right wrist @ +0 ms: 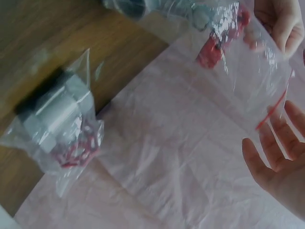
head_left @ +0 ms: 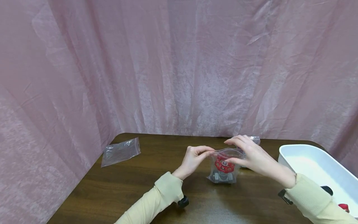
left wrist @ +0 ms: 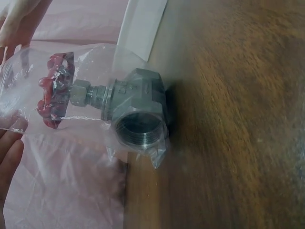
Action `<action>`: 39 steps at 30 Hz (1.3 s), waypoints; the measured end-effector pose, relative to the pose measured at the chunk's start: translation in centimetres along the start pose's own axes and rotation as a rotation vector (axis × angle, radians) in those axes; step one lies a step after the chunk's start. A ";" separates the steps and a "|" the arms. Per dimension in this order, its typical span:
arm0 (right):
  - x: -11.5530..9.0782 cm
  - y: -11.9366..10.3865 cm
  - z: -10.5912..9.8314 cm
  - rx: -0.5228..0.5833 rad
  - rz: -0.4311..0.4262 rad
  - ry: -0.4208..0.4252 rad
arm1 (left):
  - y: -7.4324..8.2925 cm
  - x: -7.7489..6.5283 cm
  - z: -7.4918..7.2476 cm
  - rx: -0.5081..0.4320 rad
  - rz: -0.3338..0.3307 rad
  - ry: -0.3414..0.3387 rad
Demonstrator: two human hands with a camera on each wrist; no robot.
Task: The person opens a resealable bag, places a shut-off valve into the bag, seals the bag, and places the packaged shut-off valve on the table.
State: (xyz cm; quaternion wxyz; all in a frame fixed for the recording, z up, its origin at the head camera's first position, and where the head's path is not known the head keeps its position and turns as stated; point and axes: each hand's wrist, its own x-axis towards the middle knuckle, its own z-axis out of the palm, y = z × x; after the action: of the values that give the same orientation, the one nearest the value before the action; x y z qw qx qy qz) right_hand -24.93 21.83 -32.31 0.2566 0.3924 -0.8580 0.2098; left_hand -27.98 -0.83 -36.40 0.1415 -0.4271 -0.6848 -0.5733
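Observation:
A valve with a red handwheel [head_left: 224,165] and grey metal body [left wrist: 138,98] stands upright inside a clear zip bag [head_left: 227,151] on the table. My left hand [head_left: 195,159] pinches the bag's top left corner between thumb and fingers. At the bag's right side is my right hand [head_left: 250,156], thumb and fingers spread apart. In the right wrist view, the right hand's fingertips [right wrist: 274,119] are right at the red zip line near the bag's mouth. A second bagged valve [right wrist: 62,119] lies behind, mostly hidden by my right hand in the head view.
An unfilled clear bag [head_left: 121,151] lies flat at the back left of the wooden table [head_left: 134,186]. On the right stands a white tub [head_left: 305,151] with a red item [head_left: 344,207] inside. Pink curtains [head_left: 179,68] hang behind and at the left.

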 end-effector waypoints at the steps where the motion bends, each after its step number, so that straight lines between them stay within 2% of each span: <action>1: 0.1 -0.1 0.2 0.005 0.000 -0.003 | 0.0 0.0 0.0 -0.001 0.013 0.002; 12: 1.5 -0.4 2.0 0.025 0.038 -0.019 | 0.1 0.0 -0.1 0.071 0.076 0.022; 19: 2.0 -0.2 2.9 0.003 -0.018 0.022 | 0.0 -0.1 -0.1 0.119 0.084 0.040; 25: 2.1 -0.3 3.1 -0.057 -0.058 0.066 | -0.1 -0.1 0.0 0.119 0.096 0.056; 34: 2.3 -0.5 3.3 -0.089 -0.055 0.066 | 0.1 -0.2 0.0 0.121 0.094 0.044; 39: 2.3 -0.5 3.3 -0.061 -0.077 0.087 | 0.3 -0.1 0.0 0.131 0.100 0.035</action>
State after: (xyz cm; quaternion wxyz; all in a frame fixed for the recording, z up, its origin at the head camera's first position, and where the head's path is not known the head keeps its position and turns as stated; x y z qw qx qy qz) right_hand -26.80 18.37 -33.41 0.3135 0.4078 -0.8361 0.1906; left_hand -27.69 -0.84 -36.29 0.2094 -0.4404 -0.6961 -0.5269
